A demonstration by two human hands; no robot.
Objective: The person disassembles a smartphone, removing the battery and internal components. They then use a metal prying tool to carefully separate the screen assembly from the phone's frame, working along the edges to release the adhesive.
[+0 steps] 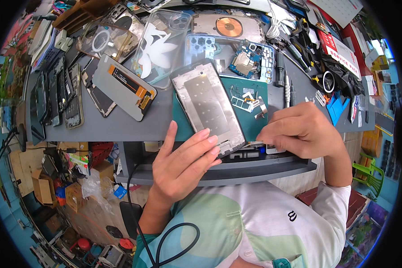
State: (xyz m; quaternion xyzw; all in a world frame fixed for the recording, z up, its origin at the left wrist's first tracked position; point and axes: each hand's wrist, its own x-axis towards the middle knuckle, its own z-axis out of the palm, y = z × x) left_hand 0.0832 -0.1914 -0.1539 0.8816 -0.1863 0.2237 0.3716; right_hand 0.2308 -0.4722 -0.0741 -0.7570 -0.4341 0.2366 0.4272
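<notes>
My left hand rests with spread fingers on the lower end of a dark-edged phone frame with a silvery metal plate. The frame lies tilted on a green mat, overhanging its front edge. My right hand is pinched just right of the frame's bottom corner; what it grips is hidden. Small white and metal parts lie on the mat. Behind them, a blue circuit board sits in a pale blue phone housing.
Disassembled phones and a loose screen are on the left of the grey desk. Screwdrivers, pliers and a blue plastic tray are at right. A drawer stands open below; a black cable hangs beside it.
</notes>
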